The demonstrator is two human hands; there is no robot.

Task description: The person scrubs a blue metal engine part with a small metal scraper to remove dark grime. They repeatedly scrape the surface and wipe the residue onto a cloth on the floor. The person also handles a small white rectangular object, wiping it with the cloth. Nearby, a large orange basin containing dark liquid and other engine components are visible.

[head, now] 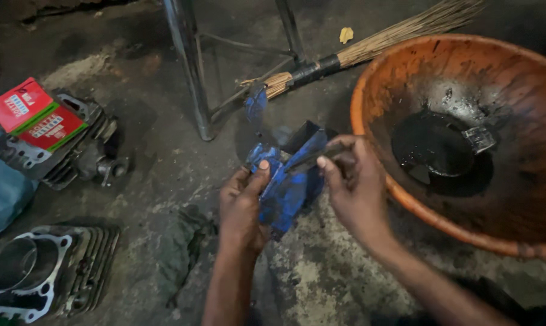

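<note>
- The floor (158,163) is dark, oil-stained concrete, and everything here lies or stands on it.
- An orange basin (369,78) fills the right side, its inside smeared black, with a pool of dark oil (433,148) at the bottom and a small pale metal part (479,139) lying at the pool's edge.
- A stick broom (399,33) lies across the top, its dark binding just beside the metal legs of a stool (188,66).
- A finned engine cylinder (44,271) sits at the lower left, bore facing up, pale gasket face showing.
- A cylinder head (80,151) lies above it at the left, with two red and green boxes (38,118) resting on top.
- A bluish cloth or bag (1,187) shows at the far left edge.
- The blue rag (288,187), crumpled and grimy, is held up between both hands above the floor, just left of the basin's rim.
- The left hand (243,205) is clamped on the rag's lower left part, thumb pressed on top.
- The right hand (354,181) is closed, pinching a thin dark piece (312,158) against the rag's upper edge; what that piece is cannot be made out.
</note>
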